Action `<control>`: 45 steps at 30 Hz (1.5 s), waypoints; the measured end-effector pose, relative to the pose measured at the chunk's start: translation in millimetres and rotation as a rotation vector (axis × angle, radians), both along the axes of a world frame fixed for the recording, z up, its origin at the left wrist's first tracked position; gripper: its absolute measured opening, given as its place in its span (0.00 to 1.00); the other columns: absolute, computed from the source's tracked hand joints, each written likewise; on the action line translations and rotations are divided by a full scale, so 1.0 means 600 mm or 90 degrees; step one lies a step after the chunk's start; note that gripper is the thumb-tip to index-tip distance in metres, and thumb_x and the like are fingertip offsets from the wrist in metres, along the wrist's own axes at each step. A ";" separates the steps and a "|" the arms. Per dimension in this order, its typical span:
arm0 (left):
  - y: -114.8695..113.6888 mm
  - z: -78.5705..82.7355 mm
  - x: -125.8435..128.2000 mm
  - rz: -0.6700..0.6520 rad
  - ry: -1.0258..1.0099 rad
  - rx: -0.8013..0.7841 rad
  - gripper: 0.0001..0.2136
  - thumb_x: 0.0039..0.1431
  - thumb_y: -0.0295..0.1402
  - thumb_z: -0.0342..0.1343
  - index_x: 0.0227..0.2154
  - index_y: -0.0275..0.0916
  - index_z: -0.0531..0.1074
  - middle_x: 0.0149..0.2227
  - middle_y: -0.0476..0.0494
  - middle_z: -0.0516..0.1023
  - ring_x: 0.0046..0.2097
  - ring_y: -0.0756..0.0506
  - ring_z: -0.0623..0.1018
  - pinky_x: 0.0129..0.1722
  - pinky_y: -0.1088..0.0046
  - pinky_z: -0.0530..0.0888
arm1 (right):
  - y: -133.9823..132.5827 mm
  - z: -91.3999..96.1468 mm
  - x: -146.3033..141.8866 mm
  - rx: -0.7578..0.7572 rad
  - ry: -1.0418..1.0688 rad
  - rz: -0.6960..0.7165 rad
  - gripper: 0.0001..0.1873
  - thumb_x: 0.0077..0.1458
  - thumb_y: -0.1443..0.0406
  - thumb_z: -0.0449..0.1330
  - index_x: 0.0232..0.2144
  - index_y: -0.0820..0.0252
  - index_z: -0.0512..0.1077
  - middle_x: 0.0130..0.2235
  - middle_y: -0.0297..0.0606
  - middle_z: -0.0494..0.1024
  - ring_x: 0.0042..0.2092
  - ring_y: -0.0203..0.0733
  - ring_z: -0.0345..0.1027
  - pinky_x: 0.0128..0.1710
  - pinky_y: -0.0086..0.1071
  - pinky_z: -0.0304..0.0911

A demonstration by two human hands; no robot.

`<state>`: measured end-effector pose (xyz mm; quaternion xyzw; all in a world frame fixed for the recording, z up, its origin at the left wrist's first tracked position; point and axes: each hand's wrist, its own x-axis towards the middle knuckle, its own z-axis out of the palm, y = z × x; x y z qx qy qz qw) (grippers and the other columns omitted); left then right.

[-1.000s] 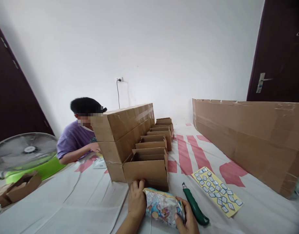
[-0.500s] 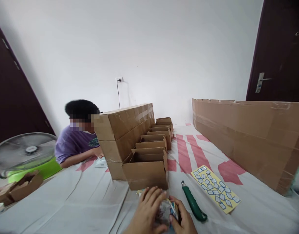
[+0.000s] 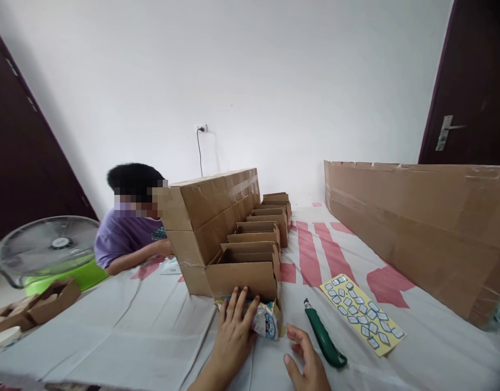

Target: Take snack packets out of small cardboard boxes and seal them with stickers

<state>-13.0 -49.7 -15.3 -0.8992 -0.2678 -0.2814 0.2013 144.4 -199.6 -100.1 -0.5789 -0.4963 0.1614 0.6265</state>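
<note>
My left hand (image 3: 235, 328) lies flat over a crinkled plastic packet (image 3: 268, 321), white and blue with yellow edges, its fingers stretched out and apart. The packet rests against the front of the nearest open cardboard box (image 3: 242, 278), and part of it is hidden under the fingers. To the right, my right hand (image 3: 306, 361) is held half curled with thumb and fingers apart, touching nothing. Close to it lies a green-handled utility knife (image 3: 324, 334) with its tip pointing away. Beyond the knife is a yellow sheet of small white stickers (image 3: 362, 315).
Open boxes run back in a row beside a wall of stacked cartons (image 3: 211, 217). A long cardboard panel (image 3: 413, 228) stands at right on the sheet-covered table (image 3: 123, 331). Across the cartons at left leans a person (image 3: 127, 239), near a fan (image 3: 58, 247).
The packet has moved forward against the box front. My left hand went with it and now lies flat on it; my right hand has let go and drawn back slightly.
</note>
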 end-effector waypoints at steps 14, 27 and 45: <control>0.036 0.001 0.043 0.042 -0.010 -0.092 0.28 0.52 0.39 0.61 0.57 0.51 0.66 0.65 0.36 0.58 0.66 0.32 0.56 0.59 0.49 0.59 | 0.006 -0.008 -0.033 0.051 -0.059 -0.121 0.19 0.56 0.63 0.54 0.50 0.56 0.67 0.49 0.44 0.77 0.46 0.46 0.73 0.42 0.32 0.70; 0.054 0.023 0.078 0.047 0.019 -0.137 0.28 0.53 0.33 0.60 0.59 0.48 0.64 0.67 0.35 0.53 0.68 0.32 0.51 0.60 0.48 0.56 | -0.004 0.015 -0.038 0.031 -0.057 -0.095 0.21 0.50 0.70 0.55 0.48 0.55 0.67 0.46 0.41 0.76 0.46 0.43 0.71 0.42 0.32 0.67; 0.025 -0.018 0.065 0.004 -0.148 -0.074 0.30 0.50 0.36 0.61 0.58 0.43 0.65 0.64 0.33 0.60 0.66 0.31 0.54 0.63 0.47 0.47 | -0.008 0.031 -0.037 -0.001 -0.059 -0.099 0.18 0.47 0.71 0.56 0.43 0.56 0.70 0.40 0.38 0.77 0.39 0.40 0.71 0.40 0.31 0.67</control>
